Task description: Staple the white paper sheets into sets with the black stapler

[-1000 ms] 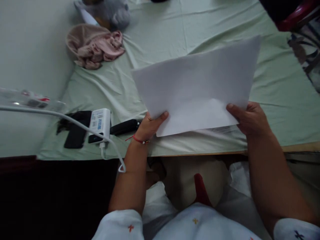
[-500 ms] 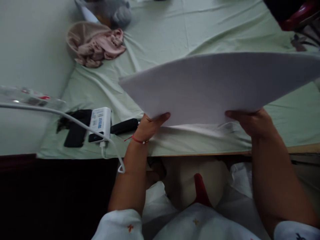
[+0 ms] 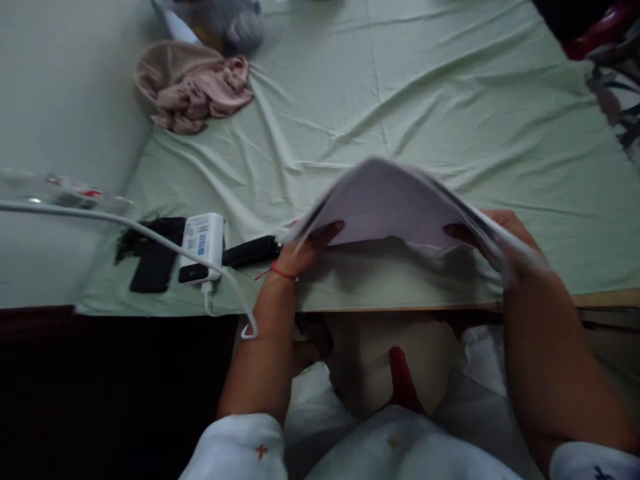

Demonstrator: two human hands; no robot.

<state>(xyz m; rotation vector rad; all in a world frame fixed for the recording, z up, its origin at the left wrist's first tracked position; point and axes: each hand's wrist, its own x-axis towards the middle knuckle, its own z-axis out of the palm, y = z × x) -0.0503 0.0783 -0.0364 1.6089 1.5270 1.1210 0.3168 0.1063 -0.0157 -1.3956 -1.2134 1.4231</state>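
Observation:
A large white sheet of paper (image 3: 380,200) arches up between my two hands over the near edge of the bed-like surface, blurred by motion. My left hand (image 3: 313,248) grips its left side, thumb on top, fingers mostly hidden. On the opposite side my right hand (image 3: 493,243) is closed on the paper, its thumb pointing inward; part of the sheet folds back over that hand and wrist. Whether it is one sheet or a few together I cannot tell. A red string bracelet (image 3: 283,271) circles my left wrist.
Left of my left hand lie a black slim object (image 3: 253,251), a white power bank (image 3: 204,243) with a white cable (image 3: 207,293), and a dark phone (image 3: 153,267). Pink crumpled cloth (image 3: 200,93) rests farther back on the pale green sheet (image 3: 320,93). A red and black item (image 3: 595,33) stands far right.
The paper, spread wide and nearly flat before, has bent into a high arch. Its far edge has come toward me, and its right side has flopped over my right hand. Both hands stay about in place.

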